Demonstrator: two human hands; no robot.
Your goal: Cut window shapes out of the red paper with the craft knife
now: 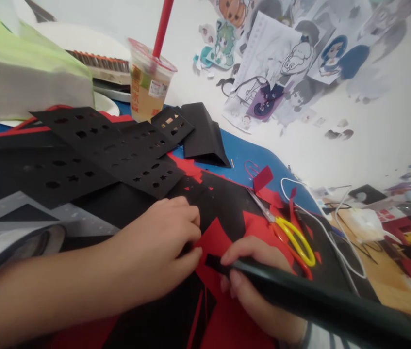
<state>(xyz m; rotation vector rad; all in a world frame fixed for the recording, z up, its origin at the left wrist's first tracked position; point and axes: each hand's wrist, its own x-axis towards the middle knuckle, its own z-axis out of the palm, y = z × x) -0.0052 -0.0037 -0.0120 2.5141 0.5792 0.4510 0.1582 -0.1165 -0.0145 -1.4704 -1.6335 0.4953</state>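
My left hand [169, 242] has its fingers curled, with thumb and forefinger closed at the left edge of a piece of red paper [214, 240]. In my right hand [259, 276] is a long black stick-like tool [300, 286], gripped near its narrow tip, which lies over the red paper; its exact kind is unclear. More red paper [236, 322] lies below. Right of my hands rest scissors [294, 240] with yellow and red handles.
Black cards with cut-out shapes [96, 155] and a grey set square [81, 218] lie left. Behind stand a folded black card [205, 135] and a drink cup with a straw [150, 87]. A white cable [321, 223] runs right. Drawings [271, 63] cover the wall.
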